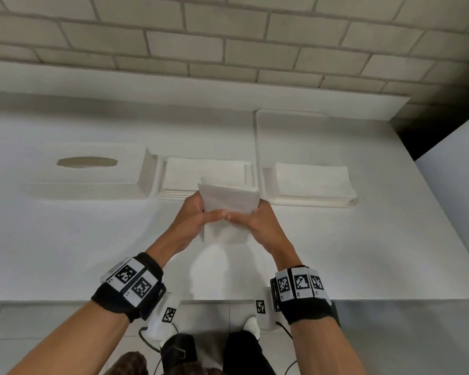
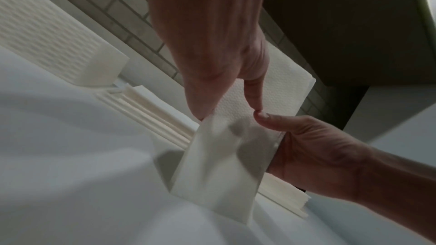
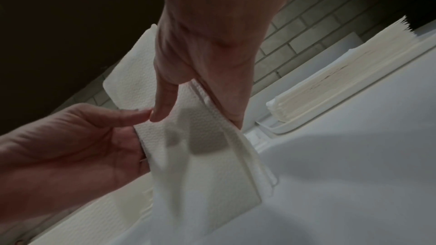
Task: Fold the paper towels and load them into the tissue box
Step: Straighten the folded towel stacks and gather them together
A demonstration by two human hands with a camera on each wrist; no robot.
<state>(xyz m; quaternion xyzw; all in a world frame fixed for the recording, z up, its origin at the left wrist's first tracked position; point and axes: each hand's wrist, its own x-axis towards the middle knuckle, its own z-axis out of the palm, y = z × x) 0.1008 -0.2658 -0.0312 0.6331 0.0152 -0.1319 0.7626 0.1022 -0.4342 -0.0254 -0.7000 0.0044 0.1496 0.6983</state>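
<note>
Both hands hold one white paper towel point(image 1: 229, 198) upright above the table, thumbs meeting on its near face and fingers behind. My left hand point(image 1: 198, 215) grips its left edge and my right hand point(image 1: 255, 221) its right edge. The left wrist view shows the paper towel point(image 2: 224, 157) hanging folded below my left hand point(image 2: 212, 59), and the right wrist view shows the towel point(image 3: 202, 159) under my right hand point(image 3: 212, 49). Behind it, the open tissue box base point(image 1: 161, 182) holds a stack of folded towels point(image 1: 203, 171). The box cover point(image 1: 92, 177) with an oval slot lies to the left.
A white tray point(image 1: 260, 147) at the right carries a stack of flat paper towels point(image 1: 312, 182). The white table point(image 1: 65, 253) ends at a brick wall point(image 1: 228, 36) behind and drops off at the right. My legs and cables show below the near edge.
</note>
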